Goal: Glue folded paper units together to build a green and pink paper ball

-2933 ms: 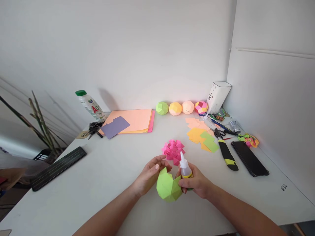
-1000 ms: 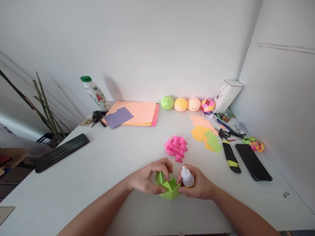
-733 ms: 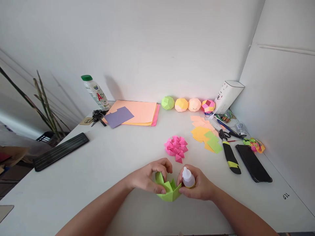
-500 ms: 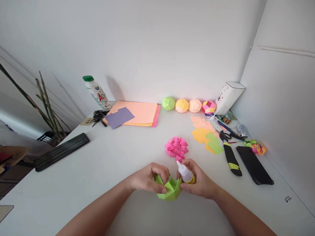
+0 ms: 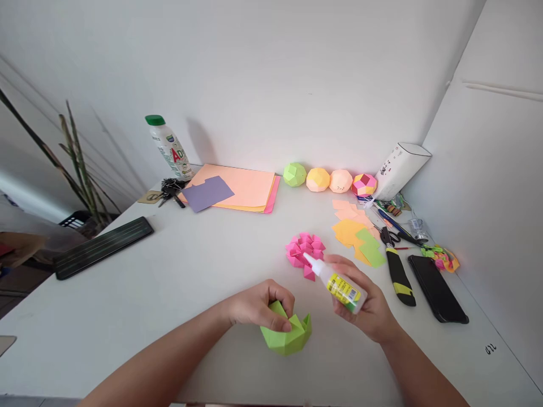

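A folded green paper piece [image 5: 285, 341], bowl-like with pointed tabs along its rim, is pinched in my left hand [image 5: 267, 308]. The thumb lies outside its wall and the curled fingers reach inside. My right hand [image 5: 365, 299] is closed around a small glue bottle [image 5: 343, 287] with a yellow label, its white nozzle tilted up and to the left. The bottle is apart from the green piece. Just beyond the nozzle lies a heap of pink folded paper pieces [image 5: 304, 249].
Four-sided paper sheets [image 5: 241, 183] lie at the back, under a purple piece [image 5: 208, 194]. Several paper balls [image 5: 318, 180] line the wall. To the right are paper cutouts [image 5: 345, 232], a utility knife [image 5: 399, 274] and a phone [image 5: 439, 289]. A white bottle [image 5: 169, 150] stands back left.
My right hand has moved right and up with the glue bottle, away from the green piece. My left hand still grips that piece, which has tilted slightly.
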`<state>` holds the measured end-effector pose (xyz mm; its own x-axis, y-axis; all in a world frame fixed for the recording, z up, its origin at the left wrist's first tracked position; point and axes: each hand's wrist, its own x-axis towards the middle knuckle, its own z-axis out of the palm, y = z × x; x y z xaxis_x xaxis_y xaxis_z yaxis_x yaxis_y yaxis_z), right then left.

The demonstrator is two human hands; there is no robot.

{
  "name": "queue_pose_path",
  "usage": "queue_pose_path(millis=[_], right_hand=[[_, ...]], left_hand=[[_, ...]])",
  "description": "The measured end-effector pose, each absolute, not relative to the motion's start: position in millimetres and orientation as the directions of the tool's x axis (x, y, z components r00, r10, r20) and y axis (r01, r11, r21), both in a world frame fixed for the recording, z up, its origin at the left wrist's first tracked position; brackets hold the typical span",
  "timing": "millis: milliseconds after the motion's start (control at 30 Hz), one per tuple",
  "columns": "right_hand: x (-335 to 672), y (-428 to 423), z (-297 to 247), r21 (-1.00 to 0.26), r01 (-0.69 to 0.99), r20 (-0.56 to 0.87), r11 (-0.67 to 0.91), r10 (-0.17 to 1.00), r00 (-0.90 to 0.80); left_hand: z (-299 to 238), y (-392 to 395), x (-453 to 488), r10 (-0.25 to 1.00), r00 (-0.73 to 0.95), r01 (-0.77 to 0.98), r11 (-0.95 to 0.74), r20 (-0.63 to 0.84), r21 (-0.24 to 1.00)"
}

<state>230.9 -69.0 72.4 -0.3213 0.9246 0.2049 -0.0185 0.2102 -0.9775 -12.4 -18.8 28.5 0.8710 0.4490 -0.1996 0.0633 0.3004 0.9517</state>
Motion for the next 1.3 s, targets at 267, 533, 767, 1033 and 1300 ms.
queue_pose_path(millis=[267,533,767,1033,1300], right_hand=[[220.0,-75.8,62.9,-0.966,-0.134,0.251,0.222,0.930,-0.267],[208.9,-77.3,61.1,-0.974,-0.075,0.226,0.213,0.937,-0.266],[208.9,-78.8,57.0,-0.979,-0.104,0.200,0.178,0.938,-0.282],[210.1,-78.7,59.7,-0.983,-0.063,0.184,0.173,0.948,-0.261],[212.3,-78.7,58.4,-0.988,-0.069,0.152,0.139,0.952,-0.266]], left_hand=[[29.1,-25.7,-6.3,0.475,0.869,-0.015,0.302,-0.137,0.953],[29.7,-33.9,-2.5,0.468,0.871,-0.025,0.346,-0.150,0.938],[29.1,-36.4,-1.1,0.470,0.868,-0.011,0.340,-0.160,0.940],[26.6,-36.9,-0.2,0.491,0.859,-0.019,0.311,-0.144,0.950],[27.4,-37.3,0.7,0.497,0.856,-0.020,0.308,-0.143,0.951]])
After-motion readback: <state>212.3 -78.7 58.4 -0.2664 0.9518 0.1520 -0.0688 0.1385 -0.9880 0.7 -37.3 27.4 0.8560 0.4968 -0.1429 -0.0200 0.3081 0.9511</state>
